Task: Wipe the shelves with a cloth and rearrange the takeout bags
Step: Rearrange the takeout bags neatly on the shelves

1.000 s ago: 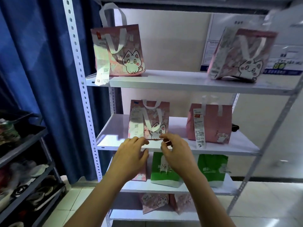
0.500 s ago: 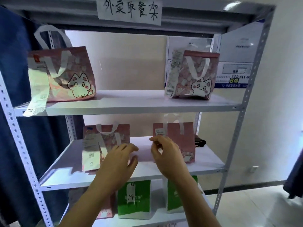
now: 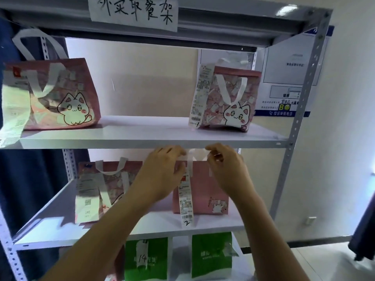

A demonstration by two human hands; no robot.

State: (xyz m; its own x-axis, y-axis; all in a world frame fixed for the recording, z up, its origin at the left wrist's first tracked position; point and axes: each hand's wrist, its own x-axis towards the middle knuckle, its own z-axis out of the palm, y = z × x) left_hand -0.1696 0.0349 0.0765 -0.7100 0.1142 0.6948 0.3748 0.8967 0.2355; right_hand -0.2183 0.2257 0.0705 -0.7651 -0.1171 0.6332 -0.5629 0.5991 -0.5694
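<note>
On the middle shelf, at the right, stands a plain pink takeout bag with a long receipt marked "2" hanging down its front. My left hand curls over its top left edge. The fingers of my right hand pinch its white handle at the top right. A second pink bag stands to the left on the same shelf. Two pink cat bags sit on the upper shelf, one on the left and one on the right. No cloth is in view.
Two green bags stand on the shelf below. A handwritten paper sign is taped to the top of the rack. The rack's right upright is beside a wall poster. A dark blue curtain hangs at the left.
The view has swung up and to the right. Both hands have left the left-hand pink bag and risen to the top of the right-hand pink bag, closing on its handle.
</note>
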